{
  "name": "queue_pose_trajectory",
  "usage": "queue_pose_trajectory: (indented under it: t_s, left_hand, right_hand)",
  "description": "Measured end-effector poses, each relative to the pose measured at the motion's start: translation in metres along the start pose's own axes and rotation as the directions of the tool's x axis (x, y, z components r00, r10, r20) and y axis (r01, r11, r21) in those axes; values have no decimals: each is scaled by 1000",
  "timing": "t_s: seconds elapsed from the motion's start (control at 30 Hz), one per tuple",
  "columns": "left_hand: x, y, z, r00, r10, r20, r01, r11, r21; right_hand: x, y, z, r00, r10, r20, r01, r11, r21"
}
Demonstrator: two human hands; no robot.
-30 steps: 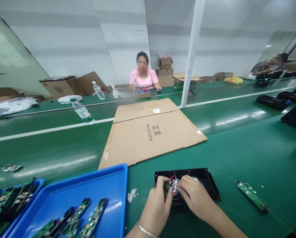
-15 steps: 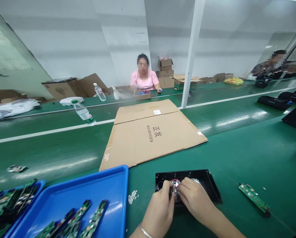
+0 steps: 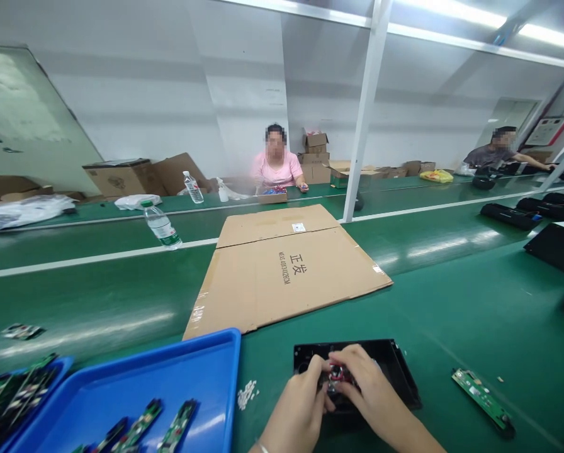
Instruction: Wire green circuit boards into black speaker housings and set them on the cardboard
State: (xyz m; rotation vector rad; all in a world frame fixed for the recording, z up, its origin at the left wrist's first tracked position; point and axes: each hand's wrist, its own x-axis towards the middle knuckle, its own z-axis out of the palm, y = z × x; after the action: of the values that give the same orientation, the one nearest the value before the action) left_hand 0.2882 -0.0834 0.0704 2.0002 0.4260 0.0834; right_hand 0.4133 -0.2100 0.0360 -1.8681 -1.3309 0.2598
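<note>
A shallow black plastic housing [image 3: 398, 367] lies on the green bench in front of me. Over its middle, both hands pinch a small shiny part with red wire [image 3: 337, 374]; fingers cover most of it, so its exact kind is unclear. My left hand [image 3: 298, 402] grips it from the left, fingers closed. From the right, my right hand [image 3: 367, 385] has its thumb and fingers closed around it. Off to the right lies a green circuit board [image 3: 483, 399]. Small white pieces [image 3: 247, 394] sit in a pile left of the housing.
A blue tray [image 3: 235, 371] with several circuit boards stands at the left, beside another loaded tray [image 3: 66, 366]. Flattened cardboard [image 3: 253, 277] lies ahead. A water bottle [image 3: 162, 225] and a white post [image 3: 364, 119] stand beyond. Two people sit across the bench.
The view has tilted upward, so the bench sits lower. My right fingers have shifted over the small part, and more red wire shows. The person far right now stretches an arm out.
</note>
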Motion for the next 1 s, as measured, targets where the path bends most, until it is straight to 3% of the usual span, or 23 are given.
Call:
queue_pose_trajectory:
  t_s: [0.1, 0.33, 0.47, 0.6, 0.73, 0.9, 1.0]
  left_hand:
    - [-1, 1, -1, 1000, 7, -17, -7, 1000, -5]
    - [1, -8, 9, 997, -27, -77, 20, 996, -92]
    - [1, -6, 13, 979, -125, -159, 100, 983, -157]
    - [4, 4, 6, 944, -261, -203, 230, 959, -165]
    - [8, 11, -5, 926, -331, -182, 301, 938, -174]
    - [4, 1, -16, 983, -103, -155, 78, 984, -160]
    - [1, -7, -28, 976, -48, -213, 8, 982, -186]
  right_hand:
    - [1, -10, -7, 989, 26, 143, -34, 998, 52]
    - [-2, -6, 2, 994, 28, 104, -28, 1000, 1]
    - [0, 1, -9, 989, 74, 128, -77, 997, 24]
    - [-1, 13, -30, 969, 61, 238, -33, 992, -120]
    - [-2, 18, -30, 914, 202, 353, -88, 945, -315]
    - [3, 10, -20, 944, 202, 262, -83, 911, -404]
    - [4, 15, -35, 985, 164, 55, -115, 860, -497]
